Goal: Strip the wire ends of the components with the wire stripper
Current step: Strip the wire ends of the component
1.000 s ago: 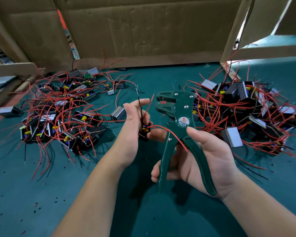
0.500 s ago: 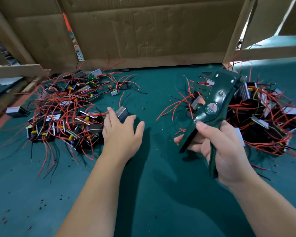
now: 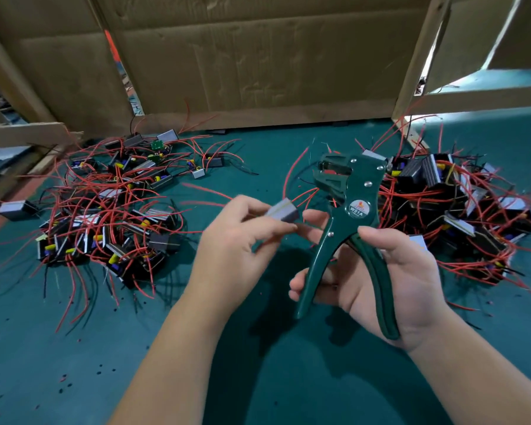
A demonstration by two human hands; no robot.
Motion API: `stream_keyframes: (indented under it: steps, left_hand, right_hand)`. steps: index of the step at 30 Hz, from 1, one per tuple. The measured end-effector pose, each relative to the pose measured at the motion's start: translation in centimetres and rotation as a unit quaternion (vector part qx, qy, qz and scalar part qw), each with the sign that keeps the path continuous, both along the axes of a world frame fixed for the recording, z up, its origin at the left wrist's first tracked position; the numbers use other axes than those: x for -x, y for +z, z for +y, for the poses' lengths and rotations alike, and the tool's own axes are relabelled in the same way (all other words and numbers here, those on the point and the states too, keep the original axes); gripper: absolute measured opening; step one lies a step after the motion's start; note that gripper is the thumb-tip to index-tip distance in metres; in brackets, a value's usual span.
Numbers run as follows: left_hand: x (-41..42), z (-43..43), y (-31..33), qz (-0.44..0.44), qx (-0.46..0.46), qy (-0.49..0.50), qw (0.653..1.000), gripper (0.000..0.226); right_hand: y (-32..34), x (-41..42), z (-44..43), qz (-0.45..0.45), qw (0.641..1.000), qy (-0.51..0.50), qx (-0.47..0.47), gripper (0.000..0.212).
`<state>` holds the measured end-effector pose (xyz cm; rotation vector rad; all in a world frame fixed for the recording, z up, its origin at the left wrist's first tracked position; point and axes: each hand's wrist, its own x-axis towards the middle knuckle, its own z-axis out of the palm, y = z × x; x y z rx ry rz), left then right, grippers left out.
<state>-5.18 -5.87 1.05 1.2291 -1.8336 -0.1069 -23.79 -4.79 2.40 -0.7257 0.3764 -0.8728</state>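
Scraps, lower left: dark and red specks [image 3: 63, 378] dot the green mat [image 3: 258, 378]; they look like cut insulation, so some ends are probably already stripped.
Left pile, middle left: many small boxes with red and black wires [image 3: 105, 210] lie in a tangle; whether their ends are bare is too small to tell.
Left hand, centre: the left hand [image 3: 233, 243] pinches 1 grey box [image 3: 282, 210] between thumb and fingertips, lifted off the mat just beside the tool.
Wire stripper, centre right: the green wire stripper [image 3: 354, 207] stands upright with its handles spread; no wire plainly sits in its head yet.
Right hand, lower right: the right hand [image 3: 405, 286] grips both handles, fingers curled round 1 and thumb on the other, not squeezing.
Right pile, middle right: a 2nd heap of wired boxes [image 3: 460, 204] lies behind the tool.
Progress: mid-task by the look of it; this box has yet to be stripped, and which heap is finished cannot be told.
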Motion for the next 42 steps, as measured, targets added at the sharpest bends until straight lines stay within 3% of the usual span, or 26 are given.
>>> stream_keyframes:
  steps: [4, 6, 8, 10, 12, 14, 16, 18, 20, 22, 25, 27, 30, 34, 39, 42]
  left_hand:
    - [1.2, 0.6, 0.2, -0.008, 0.034, -0.039, 0.999, 0.012]
    - [1.2, 1.2, 0.5, 0.101, -0.022, -0.088, 0.991, 0.021]
    - [1.2, 1.5, 1.3, 0.264, -0.099, -0.127, 0.951, 0.025]
    - [0.2, 1.4, 1.9, 0.380, -0.040, -0.081, 0.921, 0.022]
    - [-1.7, 1.0, 2.5, 0.486, 0.036, -0.006, 0.873, 0.013]
    - [-3.3, 0.4, 2.8, 0.609, 0.030, 0.048, 0.791, 0.012]
    - [-4.0, -0.3, 2.7, 0.703, -0.055, 0.088, 0.704, 0.014]
    - [-3.6, -0.7, 2.6, 0.717, -0.186, 0.059, 0.669, 0.018]
    - [-2.4, -0.8, 2.4, 0.656, -0.314, -0.034, 0.685, 0.028]
    - [-0.8, -0.6, 2.0, 0.586, -0.382, -0.102, 0.707, 0.040]
    - [1.1, -0.2, 1.3, 0.579, -0.332, -0.131, 0.733, 0.023]
    - [1.5, -0.2, 1.2, 0.614, -0.291, -0.119, 0.724, 0.017]
    - [1.4, -0.3, 1.5, 0.671, -0.273, -0.095, 0.683, 0.015]
    - [1.3, -0.4, 1.9, 0.666, -0.277, -0.060, 0.690, 0.011]
    - [1.1, -0.4, 1.9, 0.611, -0.228, -0.034, 0.757, 0.029]
    - [0.8, 0.0, 1.8, 0.487, -0.180, -0.022, 0.854, 0.018]
  right_hand:
    - [-0.2, -0.3, 0.0, 0.012, 0.999, 0.033, 0.010, 0.069]
    - [-0.2, -0.4, 0.0, 0.021, 0.999, 0.029, 0.017, 0.062]
    - [-0.2, -0.4, 0.0, 0.011, 1.000, 0.004, 0.011, 0.066]
    - [0.0, -0.2, -0.2, 0.011, 0.999, -0.035, 0.002, 0.074]
    - [0.1, 0.0, -0.2, 0.007, 0.998, -0.057, 0.002, 0.077]
    - [0.3, 0.1, -0.1, -0.013, 0.999, -0.044, 0.006, 0.072]
    - [0.4, 0.4, 0.1, -0.037, 0.999, -0.011, 0.008, 0.066]
    - [0.6, 0.6, 0.2, -0.051, 0.998, 0.024, 0.009, 0.064]
    - [0.6, 0.8, 0.3, -0.056, 0.997, 0.054, 0.013, 0.064]
    - [0.5, 0.7, 0.4, -0.047, 0.995, 0.081, 0.027, 0.063]
    - [0.3, 0.4, 0.6, -0.024, 0.994, 0.103, 0.040, 0.062]
    - [0.3, 0.1, 0.6, -0.010, 0.993, 0.109, 0.041, 0.063]
    - [0.2, -0.2, 0.6, 0.006, 0.993, 0.114, 0.037, 0.065]
    - [-0.2, -0.6, 0.7, 0.038, 0.993, 0.110, 0.033, 0.071]
    - [-0.4, -0.8, 0.6, 0.063, 0.997, 0.051, -0.007, 0.069]
    - [-0.3, -0.5, 0.4, 0.072, 0.996, 0.052, -0.028, 0.069]
